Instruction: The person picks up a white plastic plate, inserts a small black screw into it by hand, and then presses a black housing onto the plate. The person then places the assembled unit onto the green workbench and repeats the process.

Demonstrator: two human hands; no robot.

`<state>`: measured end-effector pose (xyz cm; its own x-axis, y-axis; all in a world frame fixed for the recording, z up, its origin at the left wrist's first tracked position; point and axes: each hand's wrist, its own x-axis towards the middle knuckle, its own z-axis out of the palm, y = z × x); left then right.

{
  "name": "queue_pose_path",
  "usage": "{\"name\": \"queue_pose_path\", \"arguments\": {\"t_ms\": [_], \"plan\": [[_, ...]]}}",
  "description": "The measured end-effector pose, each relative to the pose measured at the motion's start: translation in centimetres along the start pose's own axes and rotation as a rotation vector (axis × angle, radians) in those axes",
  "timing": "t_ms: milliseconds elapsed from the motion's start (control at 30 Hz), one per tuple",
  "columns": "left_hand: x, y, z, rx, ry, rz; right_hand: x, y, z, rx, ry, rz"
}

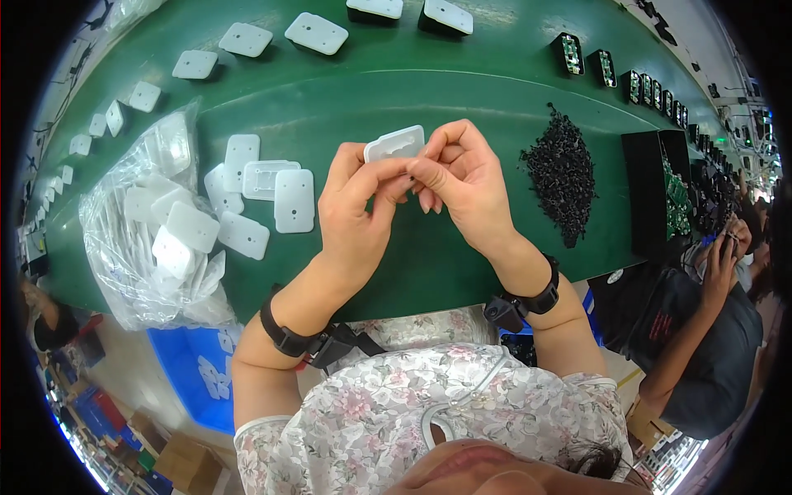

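A white plastic cover plate (396, 144) with rounded corners and moulded holes is held up over the green table. My left hand (353, 198) is closed around its near left side, the fingers bent. My right hand (469, 177) meets it at the plate's right end, thumb and forefinger pinched together over a tiny black part (412, 177), mostly hidden by the fingertips. Several loose white cover plates (294, 200) lie to the left of my left hand. To the right of my right hand is a heap of small black parts (561, 177).
A clear plastic bag (115, 256) spilling white plates lies at the left. White-topped units (317, 33) line the far and left edges. Black housings with green circuit boards (569, 54) stand far right, near a black box (648, 190) of boards. A co-worker (701, 330) is at the right.
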<state>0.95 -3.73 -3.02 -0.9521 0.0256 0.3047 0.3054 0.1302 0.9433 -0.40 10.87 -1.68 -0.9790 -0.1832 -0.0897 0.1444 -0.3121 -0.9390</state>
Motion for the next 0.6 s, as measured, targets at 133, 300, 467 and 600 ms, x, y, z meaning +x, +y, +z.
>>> {"name": "queue_pose_path", "arguments": {"t_ms": [133,300,467,600], "plan": [[0.6,-0.7,-0.5,0.153,0.022,0.106,-0.7,-0.3,0.2,-0.093,-0.050,-0.018],[0.5,-1.0,-0.7,0.333,0.055,0.199,-0.7,0.0,-0.2,-0.500,-0.039,-0.304],[0.7,-0.5,-0.7,0.455,0.055,0.372,-0.7,-0.5,-0.4,-0.799,0.009,-0.444],[0.7,-0.7,-0.7,0.444,0.042,0.373,-0.8,-0.5,-0.5,-0.780,-0.001,-0.372]]}}
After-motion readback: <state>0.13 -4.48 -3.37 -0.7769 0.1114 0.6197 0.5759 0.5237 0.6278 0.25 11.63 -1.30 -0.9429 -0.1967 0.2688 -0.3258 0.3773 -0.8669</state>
